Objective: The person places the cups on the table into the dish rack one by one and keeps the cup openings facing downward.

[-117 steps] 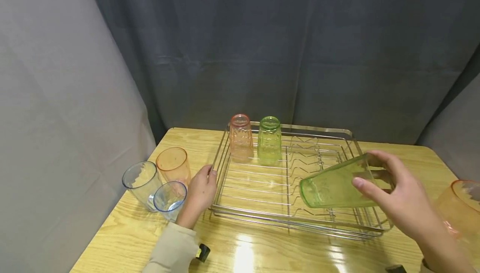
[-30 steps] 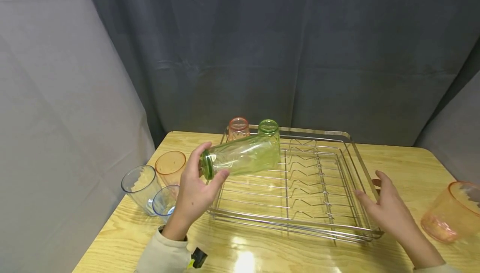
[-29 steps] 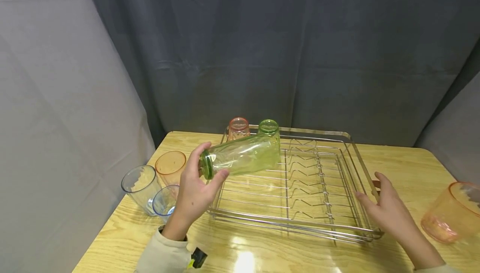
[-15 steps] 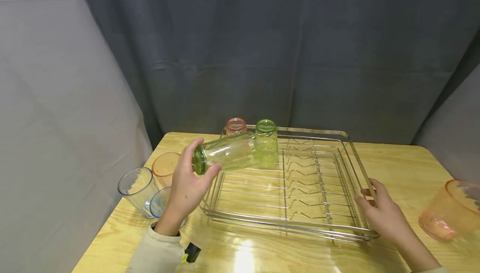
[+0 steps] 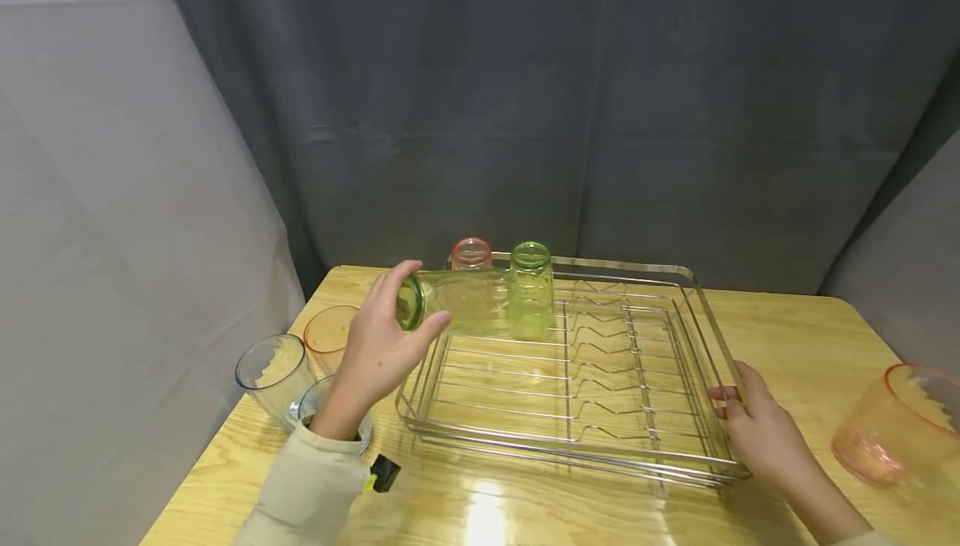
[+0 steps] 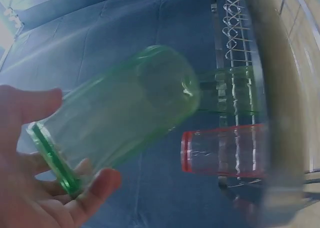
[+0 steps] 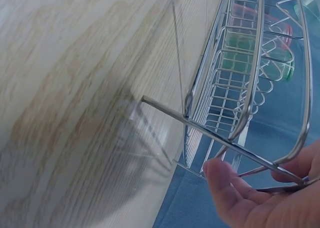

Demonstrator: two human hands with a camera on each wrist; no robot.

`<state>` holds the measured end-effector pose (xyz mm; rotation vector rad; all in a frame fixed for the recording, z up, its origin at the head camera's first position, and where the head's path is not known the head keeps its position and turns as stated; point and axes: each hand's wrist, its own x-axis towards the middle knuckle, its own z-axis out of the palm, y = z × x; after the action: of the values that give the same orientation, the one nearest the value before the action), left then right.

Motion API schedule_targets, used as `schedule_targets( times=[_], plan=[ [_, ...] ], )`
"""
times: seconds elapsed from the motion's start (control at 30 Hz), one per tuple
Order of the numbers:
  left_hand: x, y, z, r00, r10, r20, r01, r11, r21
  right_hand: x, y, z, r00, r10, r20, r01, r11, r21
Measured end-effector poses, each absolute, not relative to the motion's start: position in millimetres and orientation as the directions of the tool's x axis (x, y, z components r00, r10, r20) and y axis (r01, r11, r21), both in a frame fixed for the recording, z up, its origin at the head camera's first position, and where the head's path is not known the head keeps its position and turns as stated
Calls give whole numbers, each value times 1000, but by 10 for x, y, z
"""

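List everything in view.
Wooden tabletop: one, yellowish, foreground
Rectangular metal wire rack: one, silver, centre of tabletop
Tall translucent tumbler: one, green, held sideways above rack
Inverted translucent tumblers: two, pink and green, rack's far left
Upright translucent tumblers: two, orange, either side of rack
Blue-rimmed translucent tumblers: two, bluish, left of rack
Cloth curtains: three, grey, behind and both sides
Small block: one, black, left wrist
Sleeves: two, beige, both forearms
Left grip: one, bare, around tall tumbler
Right grip: one, bare, on rack

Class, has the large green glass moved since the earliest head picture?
Yes: against the wire rack, the large green glass has gone left, from the rack's right side to its left, where the left hand holds it.
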<state>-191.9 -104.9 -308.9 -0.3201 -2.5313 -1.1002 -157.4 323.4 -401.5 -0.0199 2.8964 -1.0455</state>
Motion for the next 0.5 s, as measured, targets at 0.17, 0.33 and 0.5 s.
schedule_targets(
  times=[0.17,0.33,0.5],
  plan=[
    [-1993,-1004,-2981,-935,118,334,302,756,580,-1573,3229,-4021,-998,-34,-51,7,765,-644],
    [-2098,-947,-2889,-956,159,248,269,811,519,-1571,3243,-4036,-997,-44,-62,9,740,-672],
    [-2204,-886,-2814,-964,183,191,253,850,461,-1590,3259,-4051,-998,-42,-56,5,751,-661]
  ],
)
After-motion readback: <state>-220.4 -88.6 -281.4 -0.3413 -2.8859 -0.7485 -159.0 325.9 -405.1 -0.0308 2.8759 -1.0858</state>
